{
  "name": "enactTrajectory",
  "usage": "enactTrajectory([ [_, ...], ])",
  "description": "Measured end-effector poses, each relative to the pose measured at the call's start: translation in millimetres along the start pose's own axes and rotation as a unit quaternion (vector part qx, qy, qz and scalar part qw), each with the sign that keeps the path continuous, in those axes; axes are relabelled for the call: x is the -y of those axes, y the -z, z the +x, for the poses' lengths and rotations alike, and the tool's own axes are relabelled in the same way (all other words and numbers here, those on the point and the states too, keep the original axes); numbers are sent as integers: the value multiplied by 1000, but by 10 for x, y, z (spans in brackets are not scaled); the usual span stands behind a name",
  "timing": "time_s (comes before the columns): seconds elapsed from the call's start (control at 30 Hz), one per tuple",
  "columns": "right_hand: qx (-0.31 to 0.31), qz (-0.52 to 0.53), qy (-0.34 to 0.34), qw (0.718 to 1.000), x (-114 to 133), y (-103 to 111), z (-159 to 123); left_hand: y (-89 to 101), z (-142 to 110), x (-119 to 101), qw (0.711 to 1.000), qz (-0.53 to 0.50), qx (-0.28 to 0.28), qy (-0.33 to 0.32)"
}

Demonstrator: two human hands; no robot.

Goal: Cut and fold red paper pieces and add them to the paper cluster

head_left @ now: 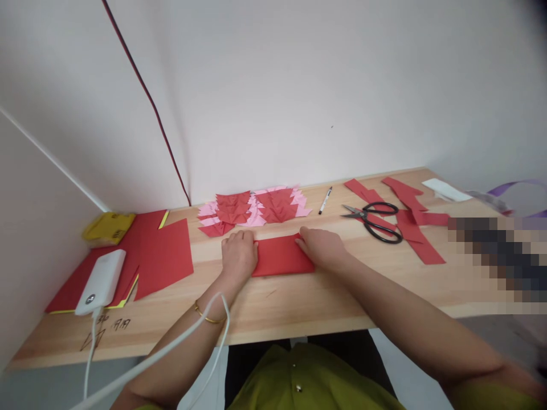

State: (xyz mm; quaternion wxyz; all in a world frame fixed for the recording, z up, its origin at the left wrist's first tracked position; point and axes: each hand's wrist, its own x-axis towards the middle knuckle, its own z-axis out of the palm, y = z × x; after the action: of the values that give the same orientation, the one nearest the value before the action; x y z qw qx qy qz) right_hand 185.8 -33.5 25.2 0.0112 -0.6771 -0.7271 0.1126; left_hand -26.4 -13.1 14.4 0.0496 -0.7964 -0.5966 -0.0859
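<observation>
- Head view: a smooth red paper rectangle point(282, 255) lay on the pale wooden table point(290, 307), square before the wearer, between both hands.
- The bare left hand point(238, 253) rested against its left edge, thumb beside the paper; whether it gripped or merely pressed, I could not tell.
- The bare right hand point(322, 247) had thumb and forefinger pinched on the top right corner.
- Uneven pressure from the two sides looked the likeliest trouble: it could have skewed the paper or set a crooked crease.
- Behind the left fingers, very near, lay rows of pointed red and pink folded paper pieces point(277, 208); a forward push might have knocked them out of line.
- A white cable point(128, 376) looped across the left forearm, and a tug there could have jerked that hand.
- Black-handled metal scissors point(363, 214) lay on the right with blades parted, among angular red paper offcuts point(421, 242); a careless reach that way risked a nick.
- A white block-shaped power bank point(102, 279) sat on large flat red sheets point(164, 259), which might have creased had it been dragged.
</observation>
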Motion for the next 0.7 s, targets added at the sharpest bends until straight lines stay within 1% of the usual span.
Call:
enactTrajectory([
  [0.07,-32,3,2,999,4,-1,-9,-8,10,2,1000,-13,-24,-14],
  [0.1,-50,2,13,999,4,-8,-6,-17,21,7,999,-24,-29,-35],
  [0.17,-69,-6,65,995,1,-38,13,-49,52,25,993,-53,-12,-108],
  [0.23,-63,-8,129,990,-7,-78,40,-86,82,48,980,-85,18,-177],
  [0.27,-56,-4,150,987,-10,-95,51,-100,92,60,975,-100,27,-196],
  [0.33,-48,6,159,986,-11,-113,59,-110,99,77,970,-125,31,-205],
  [0.43,-45,-3,140,989,24,-97,30,-78,72,77,971,-135,35,-197],
  [0.57,-55,-36,122,990,129,-66,-48,12,-2,30,975,-98,53,-192],
  [0.7,-59,-60,112,990,212,-98,-117,83,-60,-13,977,-61,62,-197],
])
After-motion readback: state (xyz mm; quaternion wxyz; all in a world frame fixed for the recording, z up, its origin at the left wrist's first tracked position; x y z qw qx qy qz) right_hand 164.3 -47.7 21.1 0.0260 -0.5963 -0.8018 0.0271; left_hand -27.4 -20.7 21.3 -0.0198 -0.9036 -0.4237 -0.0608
